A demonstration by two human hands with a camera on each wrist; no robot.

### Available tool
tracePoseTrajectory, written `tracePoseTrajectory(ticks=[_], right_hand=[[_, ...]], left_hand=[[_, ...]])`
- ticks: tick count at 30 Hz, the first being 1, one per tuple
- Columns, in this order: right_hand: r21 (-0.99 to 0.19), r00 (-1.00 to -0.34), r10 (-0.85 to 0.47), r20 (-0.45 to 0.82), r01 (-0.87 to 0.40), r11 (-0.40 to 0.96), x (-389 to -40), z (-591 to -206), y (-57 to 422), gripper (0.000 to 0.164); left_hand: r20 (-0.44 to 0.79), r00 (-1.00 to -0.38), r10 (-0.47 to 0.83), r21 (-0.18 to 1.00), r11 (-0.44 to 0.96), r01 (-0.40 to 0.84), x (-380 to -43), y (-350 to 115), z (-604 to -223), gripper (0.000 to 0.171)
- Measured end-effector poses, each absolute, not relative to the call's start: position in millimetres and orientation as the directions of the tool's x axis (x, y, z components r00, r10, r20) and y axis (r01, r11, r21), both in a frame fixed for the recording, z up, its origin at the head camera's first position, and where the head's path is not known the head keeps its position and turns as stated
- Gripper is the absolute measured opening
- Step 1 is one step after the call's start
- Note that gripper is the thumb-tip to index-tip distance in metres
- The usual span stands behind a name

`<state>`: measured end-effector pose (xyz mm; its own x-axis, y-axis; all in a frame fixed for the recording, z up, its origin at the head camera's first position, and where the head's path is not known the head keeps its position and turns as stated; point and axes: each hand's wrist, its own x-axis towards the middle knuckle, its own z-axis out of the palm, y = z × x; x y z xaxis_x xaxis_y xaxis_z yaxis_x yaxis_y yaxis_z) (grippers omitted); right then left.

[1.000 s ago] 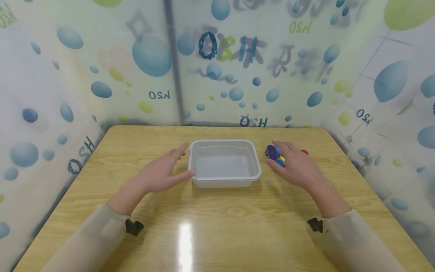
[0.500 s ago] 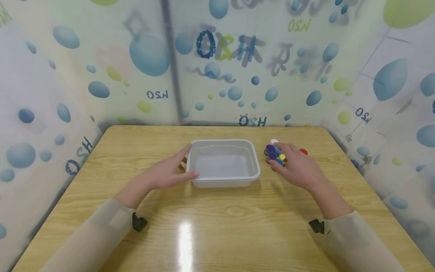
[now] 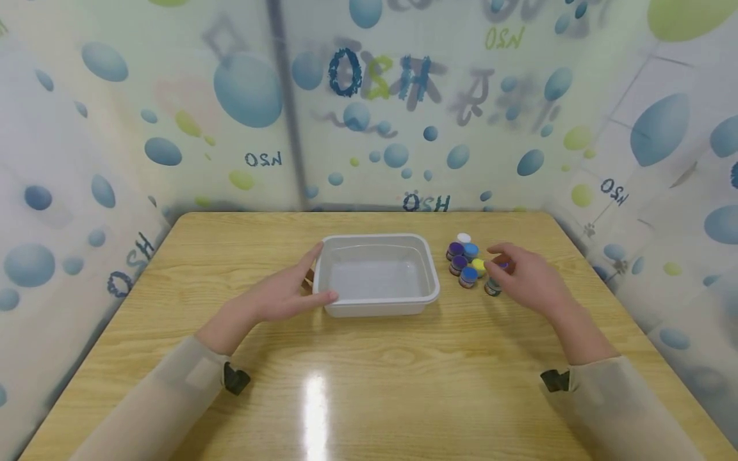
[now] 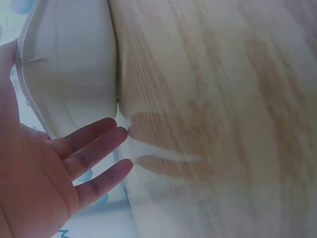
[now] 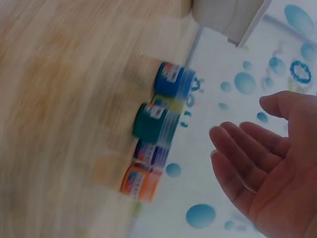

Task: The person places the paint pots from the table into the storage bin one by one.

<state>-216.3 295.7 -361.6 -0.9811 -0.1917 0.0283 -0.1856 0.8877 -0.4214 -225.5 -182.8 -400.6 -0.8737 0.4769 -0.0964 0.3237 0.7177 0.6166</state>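
Note:
A white plastic tub [image 3: 377, 308] stands mid-table. My left hand [image 3: 279, 291] rests at its left end, thumb on the front rim corner and index finger at the back corner. In the left wrist view, the other fingers [image 4: 96, 151] are nearly straight beside the wall. My right hand [image 3: 530, 278] hovers above small labelled paint pots right of the tub, its fingers loosely bent and holding nothing. A blue pot [image 5: 171, 79], a teal pot [image 5: 154, 123] and an orange pot [image 5: 140, 183] stand upright below it. The hand hides part of the group in the head view.
More pots with white [image 3: 464, 238], purple [image 3: 455, 250] and yellow [image 3: 477, 266] tops crowd close together. The wooden table [image 3: 369, 378] ends at a patterned curtain [image 3: 369, 160] behind and on both sides.
My left hand has moved right onto the tub's end. The right hand has drawn back to the right off the pots, uncovering several. Pots and tub stay in place.

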Motion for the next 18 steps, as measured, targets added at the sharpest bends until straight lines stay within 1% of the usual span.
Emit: tracePoseTrajectory(ticks=[4,7,12,18], right_hand=[[-0.438,-0.981,-0.194,0.009,-0.178,0.881,-219,-369,311,0.047],[-0.438,-0.977,-0.212,-0.034,-0.176,0.882,-221,-375,319,0.044],[-0.446,-0.962,-0.253,-0.1,-0.184,0.876,-222,-382,327,0.046],[-0.452,-0.953,-0.289,-0.092,-0.219,0.865,-224,-386,330,0.047]], left_hand=[[-0.097,-0.876,0.473,0.616,0.72,0.32,-226,-183,-401,0.118],[-0.095,-0.877,0.472,0.619,0.718,0.319,-226,-183,-402,0.118],[-0.093,-0.879,0.468,0.622,0.716,0.316,-225,-183,-404,0.118],[-0.09,-0.88,0.466,0.618,0.719,0.317,-225,-183,-405,0.119]])
